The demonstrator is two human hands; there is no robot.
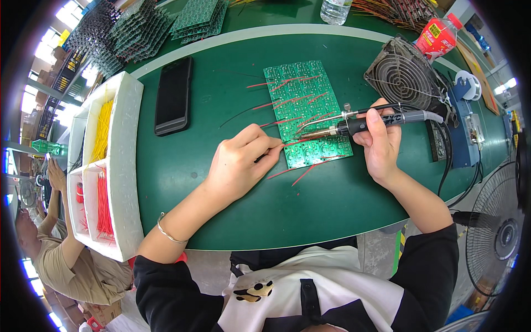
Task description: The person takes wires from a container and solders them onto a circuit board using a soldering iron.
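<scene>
A green circuit board panel (301,71) lies on the green table, with several red and black wires standing off it. My right hand (381,141) is closed round a soldering iron (359,125) that has a thin metal feed tube along its top. The iron's tip rests over the lower middle of the panel. At the panel's left edge, my left hand (243,157) pinches a red wire (298,141) whose end reaches toward the tip. More red wires (303,175) hang off the panel's near edge.
Left of the panel lie a black phone (172,97) and a white foam box (126,166) of yellow and red wires. Stacked boards (199,19) stand at the back. A fan unit (404,74), red-labelled bottle (438,37) and blue soldering station (464,127) are right. A co-worker sits far left.
</scene>
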